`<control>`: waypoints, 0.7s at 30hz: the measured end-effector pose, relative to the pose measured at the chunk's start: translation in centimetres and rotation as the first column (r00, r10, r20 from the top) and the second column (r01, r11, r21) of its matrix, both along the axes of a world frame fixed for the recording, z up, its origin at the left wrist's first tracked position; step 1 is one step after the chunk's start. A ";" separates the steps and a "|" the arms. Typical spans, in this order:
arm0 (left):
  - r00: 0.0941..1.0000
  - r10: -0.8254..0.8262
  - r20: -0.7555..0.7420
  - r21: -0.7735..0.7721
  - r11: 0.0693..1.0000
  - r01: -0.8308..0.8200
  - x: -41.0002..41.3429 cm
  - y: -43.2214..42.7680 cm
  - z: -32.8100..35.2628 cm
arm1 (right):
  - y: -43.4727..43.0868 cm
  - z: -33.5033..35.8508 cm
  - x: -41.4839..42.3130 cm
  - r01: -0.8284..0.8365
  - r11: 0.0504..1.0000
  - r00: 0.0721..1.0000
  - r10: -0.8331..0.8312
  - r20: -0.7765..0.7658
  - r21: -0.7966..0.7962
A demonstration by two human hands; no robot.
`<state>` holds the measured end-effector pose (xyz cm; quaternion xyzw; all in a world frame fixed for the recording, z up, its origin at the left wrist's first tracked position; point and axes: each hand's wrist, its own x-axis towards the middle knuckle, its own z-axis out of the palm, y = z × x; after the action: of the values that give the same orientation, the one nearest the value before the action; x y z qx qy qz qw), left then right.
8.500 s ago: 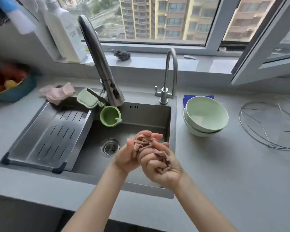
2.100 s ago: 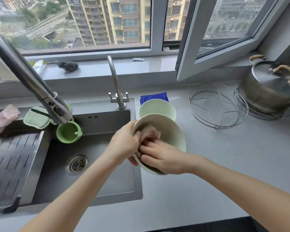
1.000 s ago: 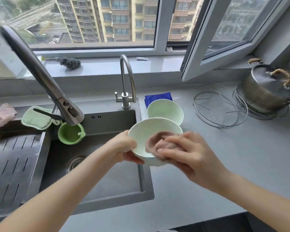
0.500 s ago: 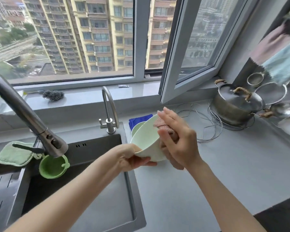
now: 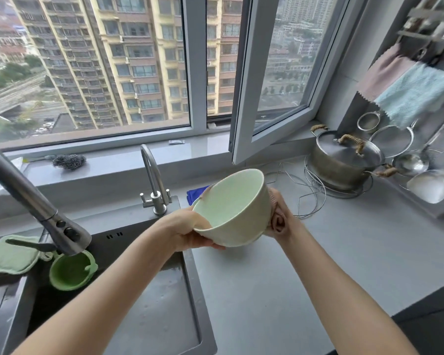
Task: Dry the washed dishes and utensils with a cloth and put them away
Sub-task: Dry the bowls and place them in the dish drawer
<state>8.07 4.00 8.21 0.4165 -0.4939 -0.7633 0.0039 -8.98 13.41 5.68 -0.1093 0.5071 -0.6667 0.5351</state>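
Change: pinkish cloth now outside pale green ceramic bowl, no longer inside; right hand clutches cloth, left hand pinches rim. Inside likely done.

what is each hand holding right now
Left hand: grips the green bowl by its rim.
Right hand: holds the pink cloth against the bowl's outside.

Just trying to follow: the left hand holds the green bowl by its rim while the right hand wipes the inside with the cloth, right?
No. The head view shows the right hand holding the cloth against the outside of the bowl, not inside. The left hand does hold the rim.
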 end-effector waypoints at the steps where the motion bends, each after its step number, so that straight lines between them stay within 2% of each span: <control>1: 0.997 0.065 -0.032 -0.028 0.997 -0.066 -0.2 0.4 0.4 | 0.2 -0.7 0.6 0.057 0.997 0.995 -0.053 0.084 -0.049; 4: 0.974 0.208 -0.096 -0.229 0.947 -0.224 -1.1 1.4 1.2 | 0.8 -1.6 2.0 0.183 0.981 0.959 -0.162 0.232 -0.069; 6: 0.950 0.287 -0.122 -0.346 0.885 -0.312 -1.5 1.7 1.0 | 1.0 -1.9 2.7 0.182 0.983 0.932 -0.167 0.321 -0.017; 9: 0.906 0.378 -0.189 -0.467 0.777 -0.422 -1.9 1.9 -0.2 | 1.0 -1.9 3.2 0.272 0.962 0.900 -0.259 0.352 0.011; 11: 0.877 0.415 -0.244 -0.556 0.681 -0.477 -2.1 2.0 -0.8 | 1.1 -1.8 3.5 0.289 0.956 0.883 -0.248 0.400 -0.046; 12: 0.863 0.431 -0.263 -0.589 0.637 -0.497 -2.2 2.1 -1.0 | 1.2 -1.4 3.8 0.254 0.963 0.884 -0.191 0.427 -0.095; 14: 0.842 0.464 -0.276 -0.599 0.602 -0.528 -2.5 2.2 -0.8 | 1.6 -0.4 4.4 0.256 0.952 0.881 -0.158 0.445 -0.169; 16: 0.821 0.497 -0.282 -0.496 0.656 -0.568 -2.7 2.3 -0.5 | 2.2 0.6 5.1 0.265 0.938 0.897 -0.154 0.415 -0.224; 18: 0.819 0.498 -0.285 -0.411 0.709 -0.574 -2.6 2.4 -0.2 | 2.6 1.2 6.0 0.256 0.916 0.936 -0.155 0.317 -0.307; 21: 0.851 0.445 -0.280 -0.445 0.725 -0.525 -2.1 2.2 -0.6 | 2.5 0.6 6.6 0.289 0.933 0.955 -0.296 0.002 -0.214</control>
<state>5.97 6.23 7.62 0.4553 -0.5478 -0.6079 0.3508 -2.39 15.88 6.29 -0.0992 0.4519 -0.7873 0.4076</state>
